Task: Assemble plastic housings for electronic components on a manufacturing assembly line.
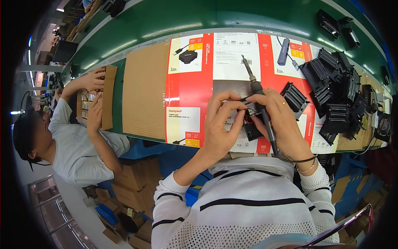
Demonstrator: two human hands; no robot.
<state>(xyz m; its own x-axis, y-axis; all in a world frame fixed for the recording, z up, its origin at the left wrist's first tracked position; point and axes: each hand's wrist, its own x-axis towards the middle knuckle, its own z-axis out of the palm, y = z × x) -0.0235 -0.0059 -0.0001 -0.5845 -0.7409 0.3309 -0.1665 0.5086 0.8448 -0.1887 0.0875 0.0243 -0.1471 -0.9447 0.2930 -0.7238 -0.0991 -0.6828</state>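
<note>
My left hand (224, 122) is closed, its thumb and fingers pinching a small black plastic housing (253, 129) in front of my body. My right hand (282, 124) is also closed. A soldering iron (256, 87) lies through its grip, metal tip pointing away from me and cord running down past the wrist. Fingertips of the same hand also touch the housing. Fine detail inside the housing is hidden by my fingers. Under both hands lies a flattened red and white printed carton (186, 92). Just right of my right hand rests another black ribbed housing (295, 97).
Many similar black housings (327, 81) are heaped on the right, with cords and a plug strip (378, 112) beyond. A brown cardboard sheet (143, 91) covers the bench to the left. There a co-worker (87, 145) reaches into an open carton (108, 97). More housings (328, 24) lie at the far right.
</note>
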